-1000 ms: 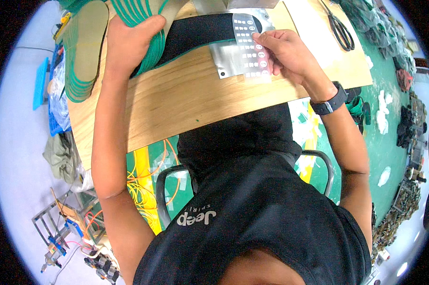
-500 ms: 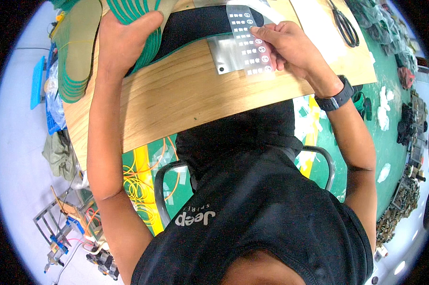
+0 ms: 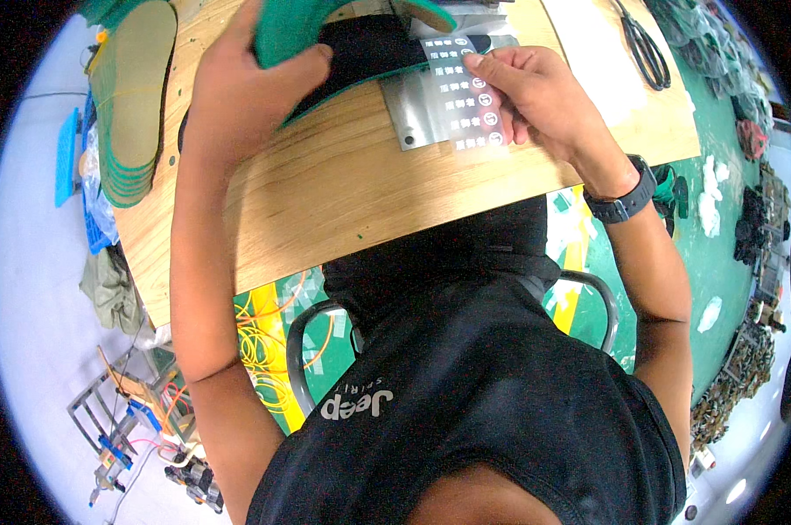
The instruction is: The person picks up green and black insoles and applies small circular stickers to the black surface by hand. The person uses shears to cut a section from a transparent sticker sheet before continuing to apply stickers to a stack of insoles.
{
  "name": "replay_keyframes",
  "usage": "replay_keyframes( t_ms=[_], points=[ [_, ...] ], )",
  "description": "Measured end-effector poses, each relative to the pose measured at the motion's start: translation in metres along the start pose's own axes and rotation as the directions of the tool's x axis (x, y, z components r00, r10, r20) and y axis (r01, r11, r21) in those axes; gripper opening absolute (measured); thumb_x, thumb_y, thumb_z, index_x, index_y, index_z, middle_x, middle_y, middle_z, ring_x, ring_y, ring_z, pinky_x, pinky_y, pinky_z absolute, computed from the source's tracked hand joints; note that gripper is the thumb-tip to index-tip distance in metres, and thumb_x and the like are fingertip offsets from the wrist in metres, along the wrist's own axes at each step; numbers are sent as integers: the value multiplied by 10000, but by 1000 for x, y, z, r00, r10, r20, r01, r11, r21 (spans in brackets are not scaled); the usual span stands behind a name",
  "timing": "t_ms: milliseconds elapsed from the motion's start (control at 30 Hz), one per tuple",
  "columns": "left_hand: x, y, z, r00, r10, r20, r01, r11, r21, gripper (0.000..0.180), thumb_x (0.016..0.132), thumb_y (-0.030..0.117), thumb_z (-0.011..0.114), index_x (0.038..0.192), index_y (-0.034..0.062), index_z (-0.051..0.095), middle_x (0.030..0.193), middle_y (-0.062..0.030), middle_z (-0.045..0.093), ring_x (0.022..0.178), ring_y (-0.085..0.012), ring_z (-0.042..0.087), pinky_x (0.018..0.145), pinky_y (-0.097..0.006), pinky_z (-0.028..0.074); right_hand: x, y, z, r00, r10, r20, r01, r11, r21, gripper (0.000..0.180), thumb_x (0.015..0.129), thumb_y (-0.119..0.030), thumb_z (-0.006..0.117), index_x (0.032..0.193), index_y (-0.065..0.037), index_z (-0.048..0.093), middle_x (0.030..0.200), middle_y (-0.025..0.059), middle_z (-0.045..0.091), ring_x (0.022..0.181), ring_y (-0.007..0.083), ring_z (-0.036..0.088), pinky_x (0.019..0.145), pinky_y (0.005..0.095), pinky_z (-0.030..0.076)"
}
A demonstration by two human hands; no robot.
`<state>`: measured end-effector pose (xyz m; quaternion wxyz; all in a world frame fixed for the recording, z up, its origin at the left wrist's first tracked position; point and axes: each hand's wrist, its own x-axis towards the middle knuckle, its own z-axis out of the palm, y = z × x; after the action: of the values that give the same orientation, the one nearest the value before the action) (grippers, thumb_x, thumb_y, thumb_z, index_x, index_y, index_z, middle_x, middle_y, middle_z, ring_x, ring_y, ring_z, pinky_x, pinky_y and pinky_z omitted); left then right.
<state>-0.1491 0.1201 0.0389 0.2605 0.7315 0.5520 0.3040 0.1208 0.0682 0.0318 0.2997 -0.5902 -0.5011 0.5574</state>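
Observation:
My left hand, a little blurred, grips a curved green insole between its thumb and fingers at the table's far side. Beneath it a black insole with a green edge lies flat on the wooden table. My right hand pinches the right edge of a clear film strip printed with a column of white marks. This strip overlaps the black insole's right end and a thin silvery plate with a small dark hole. A dark watch is on my right wrist.
Beige insoles with green edges are stacked at the table's left. Black-handled scissors rest on a white sheet at the right. The table's near edge runs before my lap. Yellow and orange hoses lie coiled on the floor.
The fanned bundle of green-edged insoles in my left hand no longer shows; one curved green insole is there now. That hand has turned and shifted slightly right. My right hand stays nearly still.

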Motion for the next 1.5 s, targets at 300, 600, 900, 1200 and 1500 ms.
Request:
replay_keyframes(
  t_ms=[300,600,900,1200,1500],
  points=[
    [-2,59,4,976,78,202,-94,993,72,792,563,212,804,1258,65,452,1037,-181,633,976,-328,602,834,-379,467,-7,-1,6,998,13,-55,-8,996,85,365,919,-323,553,680,-47,564,543,-1,542,371,69,502,324,170,367],
    [-17,75,6,991,87,98,-116,934,338,735,585,225,751,1250,88,469,1002,-213,629,939,-374,595,813,-408,469,-7,4,1,999,-38,10,37,991,129,362,868,-344,591,675,-37,585,566,39,573,425,111,554,369,203,413],
    [-10,65,6,995,50,90,-74,956,284,705,594,181,699,1248,51,471,1023,-230,622,959,-369,598,836,-411,472,-7,4,4,996,-91,-19,92,991,100,274,894,-244,578,713,-39,599,544,1,548,389,58,505,333,166,378],
    [-10,71,2,995,20,98,-47,958,284,691,601,179,698,1241,44,475,1053,-232,610,987,-371,582,853,-413,463,-4,3,1,996,-85,13,84,993,88,276,896,-220,571,698,-31,605,535,20,572,374,67,512,330,155,383],
    [-3,51,5,989,52,137,-86,962,261,734,559,211,782,1215,52,495,1045,-198,620,982,-348,586,847,-396,458,-6,2,4,1000,-20,22,19,997,70,286,903,-232,567,688,-44,582,534,34,583,368,73,512,329,165,369]
  ],
)
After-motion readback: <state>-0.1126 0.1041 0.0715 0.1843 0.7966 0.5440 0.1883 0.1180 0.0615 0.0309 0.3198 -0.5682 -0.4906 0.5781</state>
